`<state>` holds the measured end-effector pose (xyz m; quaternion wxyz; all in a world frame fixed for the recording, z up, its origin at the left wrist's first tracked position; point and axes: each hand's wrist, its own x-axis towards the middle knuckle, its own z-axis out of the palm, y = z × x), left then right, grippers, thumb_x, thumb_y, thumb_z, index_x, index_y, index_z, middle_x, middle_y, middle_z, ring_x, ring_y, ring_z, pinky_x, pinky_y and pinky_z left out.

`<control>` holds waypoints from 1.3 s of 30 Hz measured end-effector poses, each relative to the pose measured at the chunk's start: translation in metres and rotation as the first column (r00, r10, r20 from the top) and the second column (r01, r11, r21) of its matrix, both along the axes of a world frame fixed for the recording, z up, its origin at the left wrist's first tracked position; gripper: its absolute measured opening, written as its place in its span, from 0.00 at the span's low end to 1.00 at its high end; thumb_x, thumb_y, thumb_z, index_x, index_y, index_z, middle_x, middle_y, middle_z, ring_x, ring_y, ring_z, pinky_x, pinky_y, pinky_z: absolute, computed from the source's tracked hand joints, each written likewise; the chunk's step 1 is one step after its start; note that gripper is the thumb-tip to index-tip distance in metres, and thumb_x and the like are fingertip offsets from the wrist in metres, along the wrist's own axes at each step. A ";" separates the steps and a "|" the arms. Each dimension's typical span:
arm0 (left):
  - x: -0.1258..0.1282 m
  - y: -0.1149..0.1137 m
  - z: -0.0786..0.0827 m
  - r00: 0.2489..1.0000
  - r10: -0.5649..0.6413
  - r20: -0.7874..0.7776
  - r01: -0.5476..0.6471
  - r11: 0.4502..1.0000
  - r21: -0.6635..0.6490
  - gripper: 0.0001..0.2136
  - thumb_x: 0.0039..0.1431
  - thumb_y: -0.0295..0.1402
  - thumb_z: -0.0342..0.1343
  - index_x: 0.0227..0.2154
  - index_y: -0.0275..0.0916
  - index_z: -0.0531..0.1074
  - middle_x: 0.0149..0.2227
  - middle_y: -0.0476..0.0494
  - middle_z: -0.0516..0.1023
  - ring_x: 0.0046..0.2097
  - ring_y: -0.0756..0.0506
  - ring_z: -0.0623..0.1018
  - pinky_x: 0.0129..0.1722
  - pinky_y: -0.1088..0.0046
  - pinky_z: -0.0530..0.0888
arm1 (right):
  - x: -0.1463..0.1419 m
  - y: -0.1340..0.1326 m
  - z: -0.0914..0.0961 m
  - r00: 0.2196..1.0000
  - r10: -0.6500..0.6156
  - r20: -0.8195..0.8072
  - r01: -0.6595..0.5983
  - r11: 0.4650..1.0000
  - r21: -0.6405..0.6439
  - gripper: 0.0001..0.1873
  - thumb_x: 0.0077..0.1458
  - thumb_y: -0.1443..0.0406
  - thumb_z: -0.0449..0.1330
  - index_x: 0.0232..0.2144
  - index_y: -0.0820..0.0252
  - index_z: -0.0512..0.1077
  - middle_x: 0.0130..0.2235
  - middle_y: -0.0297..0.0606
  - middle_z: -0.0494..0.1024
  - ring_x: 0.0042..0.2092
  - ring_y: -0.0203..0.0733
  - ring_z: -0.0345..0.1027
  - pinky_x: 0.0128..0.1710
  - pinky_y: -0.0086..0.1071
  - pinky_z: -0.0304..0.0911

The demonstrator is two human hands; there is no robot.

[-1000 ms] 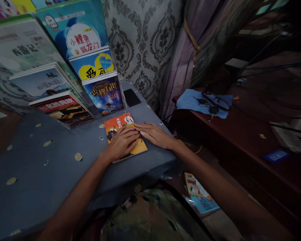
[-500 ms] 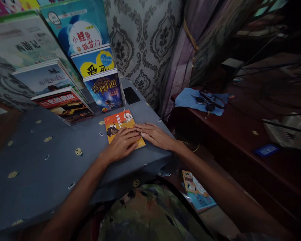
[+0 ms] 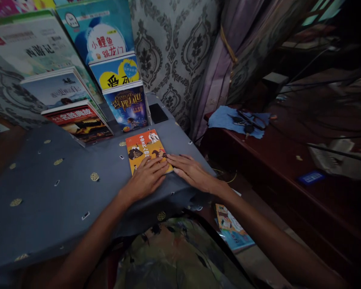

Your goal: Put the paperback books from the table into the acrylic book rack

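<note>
A small orange and yellow book (image 3: 141, 146) lies closed on the cloth-covered table (image 3: 75, 192), its cover facing up with Chinese characters and painted figures. My left hand (image 3: 149, 176) rests flat over the book's lower edge, fingers stretched out. My right hand (image 3: 192, 170) lies flat at the lower right corner of the book, its fingertips on the cover close to the left fingers. Neither hand is wrapped round anything. Part of the book's lower edge is hidden beneath the hands.
Several books stand upright behind, among them a blue one (image 3: 128, 108) and a red-topped one (image 3: 78, 122). A black phone (image 3: 158, 113) lies beside them. At right, a dark red bench (image 3: 273, 160) holds a blue cloth (image 3: 222, 122). Another book (image 3: 234, 230) lies low down beside the table.
Both hands have slid down toward the near edge of the book, uncovering more of its cover. The fingers have drawn slightly apart. The camera view has shifted a little.
</note>
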<state>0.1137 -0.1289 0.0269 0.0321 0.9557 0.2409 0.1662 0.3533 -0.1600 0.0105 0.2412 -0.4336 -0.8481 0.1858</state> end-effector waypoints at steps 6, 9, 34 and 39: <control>0.004 -0.013 -0.001 0.997 0.059 -0.042 -0.056 0.996 0.076 0.18 0.71 0.32 0.47 0.60 0.39 0.69 0.59 0.38 0.76 0.66 0.38 0.68 0.65 0.46 0.62 | -0.007 -0.013 -0.004 0.993 -0.092 0.074 0.088 0.994 0.058 0.26 0.70 0.59 0.47 0.67 0.55 0.60 0.68 0.46 0.63 0.69 0.49 0.56 0.67 0.54 0.53; 0.004 -0.027 -0.004 0.989 0.119 -0.088 -0.105 0.984 0.145 0.18 0.69 0.29 0.47 0.60 0.38 0.68 0.60 0.38 0.75 0.65 0.37 0.68 0.65 0.46 0.61 | -0.016 -0.026 -0.009 0.983 -0.147 0.109 0.131 0.981 0.142 0.26 0.70 0.60 0.48 0.66 0.60 0.61 0.67 0.48 0.65 0.70 0.50 0.54 0.67 0.54 0.53; -0.054 -0.088 -0.026 0.900 0.431 0.063 -0.435 0.889 0.143 0.21 0.68 0.25 0.46 0.63 0.35 0.64 0.63 0.35 0.72 0.63 0.39 0.71 0.62 0.54 0.64 | -0.084 -0.055 -0.008 0.972 -0.134 0.192 0.081 0.962 0.263 0.26 0.69 0.63 0.49 0.66 0.65 0.61 0.65 0.49 0.67 0.70 0.52 0.52 0.70 0.61 0.42; -0.056 -0.085 -0.026 0.905 0.404 0.136 -0.416 0.907 0.073 0.21 0.68 0.25 0.45 0.62 0.36 0.65 0.61 0.35 0.73 0.63 0.40 0.71 0.59 0.57 0.69 | -0.101 -0.052 -0.002 0.978 -0.067 0.197 0.020 0.972 0.234 0.27 0.69 0.62 0.49 0.66 0.68 0.60 0.67 0.51 0.64 0.70 0.51 0.52 0.69 0.61 0.44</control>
